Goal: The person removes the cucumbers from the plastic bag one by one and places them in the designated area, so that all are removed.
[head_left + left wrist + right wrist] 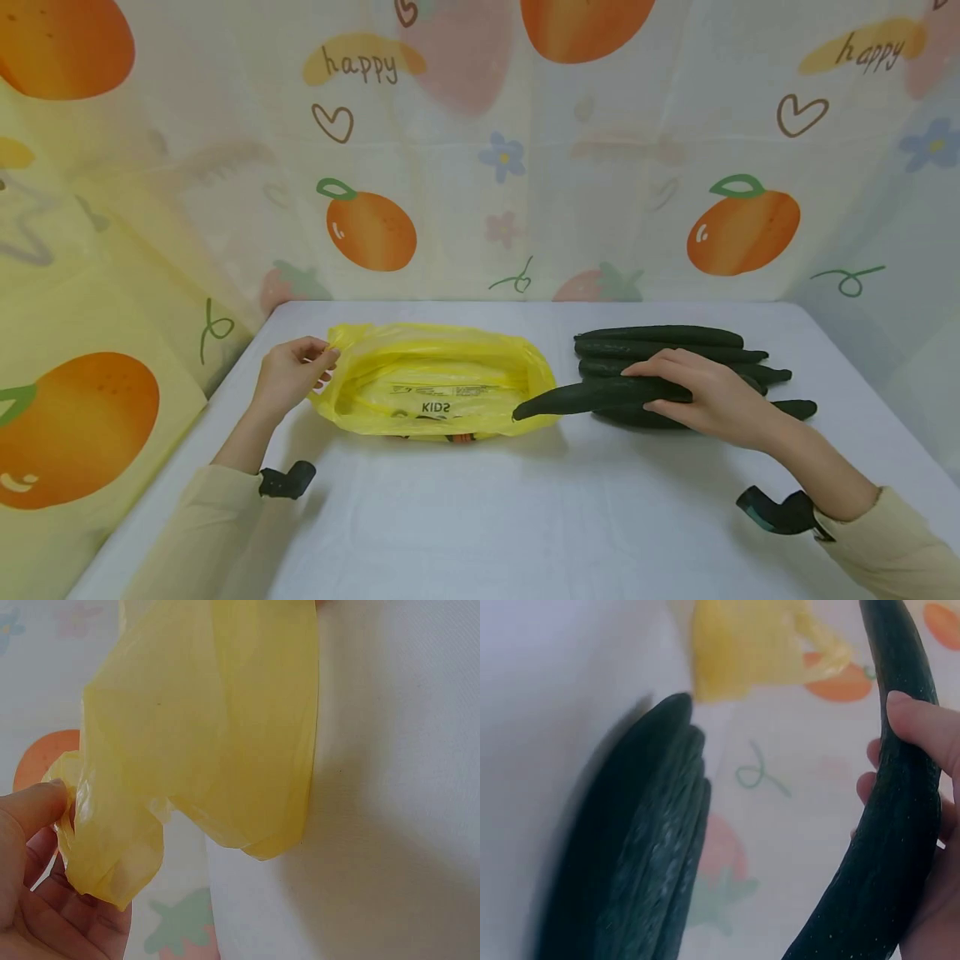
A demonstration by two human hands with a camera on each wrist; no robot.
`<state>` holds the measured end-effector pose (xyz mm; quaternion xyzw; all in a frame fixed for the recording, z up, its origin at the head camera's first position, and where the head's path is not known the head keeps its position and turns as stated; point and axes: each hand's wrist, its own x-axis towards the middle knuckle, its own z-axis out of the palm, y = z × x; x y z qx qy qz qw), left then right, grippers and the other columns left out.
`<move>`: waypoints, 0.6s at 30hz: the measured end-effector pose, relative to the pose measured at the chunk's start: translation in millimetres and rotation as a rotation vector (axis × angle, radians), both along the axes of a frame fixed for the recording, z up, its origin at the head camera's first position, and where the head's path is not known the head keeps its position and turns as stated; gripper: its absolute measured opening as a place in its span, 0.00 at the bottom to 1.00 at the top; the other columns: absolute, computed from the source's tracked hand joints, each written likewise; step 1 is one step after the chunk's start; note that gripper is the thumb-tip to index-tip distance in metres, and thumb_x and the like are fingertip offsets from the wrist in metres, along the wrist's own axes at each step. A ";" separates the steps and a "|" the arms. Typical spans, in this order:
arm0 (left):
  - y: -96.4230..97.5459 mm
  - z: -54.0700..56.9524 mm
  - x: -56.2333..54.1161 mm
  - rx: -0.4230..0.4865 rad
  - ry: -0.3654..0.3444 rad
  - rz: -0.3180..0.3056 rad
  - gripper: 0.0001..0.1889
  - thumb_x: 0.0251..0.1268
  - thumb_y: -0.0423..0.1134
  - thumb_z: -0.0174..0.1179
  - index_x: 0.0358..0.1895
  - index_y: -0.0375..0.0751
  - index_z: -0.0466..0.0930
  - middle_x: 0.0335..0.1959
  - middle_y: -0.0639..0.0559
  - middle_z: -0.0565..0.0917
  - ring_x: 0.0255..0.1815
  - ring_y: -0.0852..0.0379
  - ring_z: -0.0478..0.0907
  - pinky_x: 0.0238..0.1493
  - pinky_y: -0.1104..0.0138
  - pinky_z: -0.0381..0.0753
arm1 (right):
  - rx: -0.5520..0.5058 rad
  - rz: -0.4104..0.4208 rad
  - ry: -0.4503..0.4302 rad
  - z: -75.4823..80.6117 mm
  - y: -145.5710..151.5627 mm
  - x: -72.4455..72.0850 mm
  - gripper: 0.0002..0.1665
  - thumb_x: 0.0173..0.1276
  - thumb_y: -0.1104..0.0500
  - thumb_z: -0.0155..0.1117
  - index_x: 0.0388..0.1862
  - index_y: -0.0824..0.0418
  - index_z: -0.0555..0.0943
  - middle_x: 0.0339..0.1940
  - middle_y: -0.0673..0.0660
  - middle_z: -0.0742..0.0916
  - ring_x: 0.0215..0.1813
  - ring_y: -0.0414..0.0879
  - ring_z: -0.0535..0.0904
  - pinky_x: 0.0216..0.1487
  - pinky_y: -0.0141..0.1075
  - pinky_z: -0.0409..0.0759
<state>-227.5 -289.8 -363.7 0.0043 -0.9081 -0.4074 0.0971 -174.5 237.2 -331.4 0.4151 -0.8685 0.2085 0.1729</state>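
My left hand point(292, 379) pinches the left corner of a yellow plastic bag point(542, 375). The bag lies with its mouth spread wide, printed lettering showing inside. In the left wrist view the bag's gathered handle point(120, 862) sits between thumb and fingers. My right hand point(708, 398) grips a long dark green cucumber point(573, 397) with thumb and fingers around it. Its narrow tip points left and overlaps the bag's right rim in the head view. Several more cucumbers point(660, 336) lie side by side beneath and behind that hand, partly hidden by it.
A white cloth covers the table point(487, 517). Behind it hangs a patterned curtain point(450, 150) with oranges, hearts and writing, and it continues along the left side. Each wrist carries a small black camera mount point(780, 510).
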 end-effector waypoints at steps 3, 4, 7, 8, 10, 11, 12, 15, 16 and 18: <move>-1.0 -0.6 0.4 0.001 0.000 0.001 0.17 0.62 0.47 0.58 0.40 0.34 0.78 0.31 0.40 0.83 0.22 0.60 0.80 0.25 0.69 0.81 | -0.004 -0.004 -0.018 -3.8 7.9 2.5 0.34 0.47 0.66 0.73 0.55 0.48 0.75 0.43 0.40 0.80 0.43 0.32 0.72 0.40 0.19 0.68; -0.9 -0.7 0.3 0.002 0.001 0.001 0.17 0.63 0.47 0.58 0.40 0.33 0.78 0.31 0.40 0.83 0.22 0.60 0.80 0.25 0.69 0.81 | -0.005 -0.007 -0.026 -5.3 10.8 3.5 0.34 0.47 0.67 0.73 0.55 0.48 0.76 0.44 0.40 0.80 0.44 0.32 0.72 0.41 0.19 0.68; -0.2 -0.8 0.3 0.006 0.001 0.001 0.17 0.63 0.47 0.58 0.40 0.33 0.78 0.31 0.40 0.83 0.22 0.60 0.80 0.25 0.70 0.81 | 0.000 -0.011 -0.046 -9.4 20.1 6.9 0.35 0.46 0.67 0.73 0.55 0.48 0.76 0.45 0.40 0.79 0.44 0.32 0.72 0.41 0.18 0.69; -0.1 -0.9 0.5 0.006 0.000 0.001 0.17 0.63 0.47 0.58 0.40 0.33 0.78 0.31 0.40 0.83 0.22 0.60 0.80 0.25 0.70 0.81 | 0.006 -0.014 -0.051 -10.9 23.3 7.8 0.35 0.46 0.67 0.73 0.55 0.47 0.75 0.45 0.39 0.79 0.44 0.31 0.72 0.42 0.17 0.69; 0.3 -0.8 0.7 0.007 -0.001 0.001 0.17 0.63 0.47 0.58 0.40 0.33 0.78 0.31 0.40 0.83 0.22 0.60 0.80 0.25 0.70 0.81 | 0.014 -0.018 -0.062 -13.6 29.3 10.1 0.36 0.45 0.67 0.74 0.55 0.46 0.75 0.45 0.37 0.78 0.44 0.29 0.71 0.41 0.17 0.70; 0.6 -0.8 0.7 0.006 -0.002 0.002 0.17 0.63 0.47 0.58 0.40 0.33 0.78 0.31 0.40 0.83 0.22 0.60 0.79 0.25 0.70 0.81 | 0.018 -0.019 -0.064 -15.1 32.3 11.1 0.36 0.45 0.67 0.74 0.54 0.46 0.75 0.45 0.36 0.77 0.44 0.28 0.71 0.40 0.18 0.70; 0.8 -0.7 0.6 0.006 -0.003 0.002 0.17 0.63 0.47 0.58 0.39 0.33 0.78 0.31 0.40 0.83 0.22 0.60 0.79 0.25 0.70 0.81 | 0.018 -0.022 -0.064 -16.5 34.9 12.3 0.37 0.45 0.67 0.74 0.54 0.46 0.75 0.45 0.36 0.77 0.44 0.28 0.71 0.39 0.18 0.70; 1.5 -0.2 0.8 0.003 0.000 0.004 0.16 0.63 0.47 0.58 0.39 0.33 0.78 0.31 0.40 0.83 0.22 0.61 0.79 0.25 0.70 0.81 | 0.016 -0.036 -0.067 -20.6 41.8 14.9 0.36 0.44 0.67 0.74 0.54 0.47 0.76 0.45 0.36 0.77 0.44 0.28 0.71 0.38 0.18 0.71; 1.8 0.2 1.0 0.003 0.000 0.003 0.16 0.63 0.47 0.58 0.39 0.33 0.78 0.31 0.40 0.83 0.22 0.61 0.79 0.25 0.70 0.81 | 0.014 -0.041 -0.068 -22.0 43.8 15.6 0.36 0.44 0.68 0.74 0.53 0.47 0.76 0.45 0.37 0.77 0.44 0.28 0.72 0.38 0.18 0.71; 2.3 0.7 1.3 0.005 0.001 0.002 0.16 0.63 0.46 0.58 0.39 0.33 0.78 0.31 0.40 0.83 0.22 0.61 0.79 0.25 0.70 0.81 | 0.005 -0.049 -0.078 -24.8 47.1 17.0 0.35 0.43 0.68 0.74 0.53 0.48 0.77 0.44 0.38 0.77 0.43 0.29 0.72 0.37 0.17 0.70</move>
